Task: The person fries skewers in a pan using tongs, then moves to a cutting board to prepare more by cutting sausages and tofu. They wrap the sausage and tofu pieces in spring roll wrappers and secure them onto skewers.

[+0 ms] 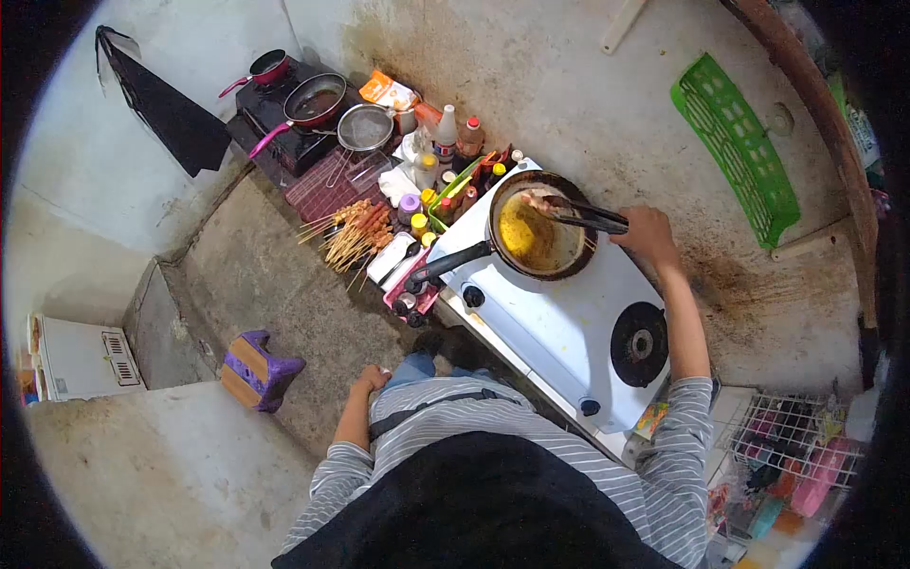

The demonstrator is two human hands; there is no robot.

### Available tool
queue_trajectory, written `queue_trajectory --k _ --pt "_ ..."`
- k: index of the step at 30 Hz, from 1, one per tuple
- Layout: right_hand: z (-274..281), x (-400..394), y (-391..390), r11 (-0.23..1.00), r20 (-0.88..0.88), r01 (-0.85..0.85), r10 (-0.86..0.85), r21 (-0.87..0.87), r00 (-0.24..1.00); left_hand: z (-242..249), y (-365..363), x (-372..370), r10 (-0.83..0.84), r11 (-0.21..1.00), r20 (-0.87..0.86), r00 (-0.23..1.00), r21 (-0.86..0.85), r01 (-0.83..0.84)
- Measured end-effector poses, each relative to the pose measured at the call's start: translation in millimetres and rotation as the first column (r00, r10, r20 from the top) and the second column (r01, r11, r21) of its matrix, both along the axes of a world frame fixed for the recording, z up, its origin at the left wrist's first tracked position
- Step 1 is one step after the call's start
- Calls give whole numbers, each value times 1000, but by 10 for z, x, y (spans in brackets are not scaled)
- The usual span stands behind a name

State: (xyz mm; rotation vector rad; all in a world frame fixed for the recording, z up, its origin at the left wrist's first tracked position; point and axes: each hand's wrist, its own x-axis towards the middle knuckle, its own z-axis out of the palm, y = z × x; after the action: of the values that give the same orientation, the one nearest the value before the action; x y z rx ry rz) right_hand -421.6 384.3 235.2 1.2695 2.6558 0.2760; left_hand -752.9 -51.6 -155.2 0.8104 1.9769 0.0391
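Head view, looking straight down: the right hand is closed around the grip of dark tongs, which reach left over the pan; their tips are pinched on a pale piece of food at the pan's far rim (what the food is, I cannot tell); yellow oil fills the pan's bottom, and its black handle points down-left, off the stove's edge. The pan sits on the left burner of a white stove; the right burner is bare and dark.

The left hand is curled into a loose fist, resting against the person's hip, well apart from the stove; it holds nothing that shows.

Left of the stove, on the concrete counter, lie skewers in a fanned pile; bottles and small jars crowd between the skewers and the pan. Farther back stands a black stove with a red-handled pan, a smaller pot, and a strainer just beside it. A green basket leans by the wall at upper right; a wire rack of coloured things sits at lower right; a purple stool stands on the floor below the counter.
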Motion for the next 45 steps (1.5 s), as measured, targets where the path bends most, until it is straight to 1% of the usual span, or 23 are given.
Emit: queue_trajectory --k 1,3,5,8,11,13,15,17,18,20,22,23,26,28,29,31,33,34,36,38,40,43,45 --pt "22 -3 1 1000 -1 -1 1 2 1000 -52 -13 -10 24 1000 25 999 -1 -24" --pt "61 15 5 995 -40 81 -84 -63 996 -98 -33 -44 32 999 55 998 -4 -32" --pt "37 60 27 995 -57 85 -87 -47 995 -93 -28 -49 35 999 85 996 -7 -35" --pt "7 95 11 995 -58 97 -98 -20 993 346 60 -19 35 999 75 997 -27 -33" --pt "-27 133 33 996 -57 91 -91 -12 994 453 63 -17 29 999 108 994 -44 -24" --pt "-44 163 17 997 -74 80 -81 -17 994 272 9 -29 9 999 48 999 -33 -7" --pt "-36 156 -14 999 -28 42 -41 20 999 133 -22 -71 2 999 57 998 -37 0" --pt "-3 146 -48 997 -38 79 -79 -5 996 43 -54 -81 -3 999 68 998 -43 6" --pt "14 146 -66 993 -47 117 -119 -30 992 72 -49 -71 -23 999 49 999 -23 24" --pt "-6 160 -78 994 -30 111 -112 -18 993 137 -38 -75 -44 999 28 999 -3 44" --pt "-17 170 -82 995 -13 104 -104 -5 995 177 -21 -87 0 999 102 995 -44 5" --pt "-23 178 -88 995 -26 98 -98 6 995 196 -19 -84 0 999 102 995 -44 5" --pt "-39 207 -99 995 -24 97 -97 6 995 268 -1 -56 -23 1000 57 998 -19 24" --pt "-27 196 -110 995 -12 101 -101 -5 995 208 -34 -58 -40 998 22 999 58 39" --pt "-19 194 -115 991 -11 132 -132 -16 991 174 -41 -64 -39 998 22 999 57 38" --pt "-29 213 -127 986 -10 164 -165 -28 986 186 -24 -66 -11 999 74 997 -36 14" --pt "-39 213 -132 992 18 121 -122 38 992 175 -34 -78 -21 999 64 998 -32 23" --pt "-17 200 -146 992 16 121 -121 38 992 151 -50 -84 -29 999 56 998 -31 31" --pt "36 189 -183 983 -22 180 -181 -33 983 115 -67 -87 -31 999 66 997 -30 34" --pt "19 210 -160 985 1 169 -169 -36 986 99 -64 -100 -35 999 73 997 -27 37" --pt "23 212 -164 987 26 156 -155 -40 988 124 -62 -96 29 996 151 988 -88 -16" --pt "30 242 -195 984 -1 173 -173 -42 985 159 -56 -78 14 998 122 992 -67 -5" --pt "17 262 -186 983 24 178 -177 -39 984 223 -25 -69 -15 998 94 995 -64 21"
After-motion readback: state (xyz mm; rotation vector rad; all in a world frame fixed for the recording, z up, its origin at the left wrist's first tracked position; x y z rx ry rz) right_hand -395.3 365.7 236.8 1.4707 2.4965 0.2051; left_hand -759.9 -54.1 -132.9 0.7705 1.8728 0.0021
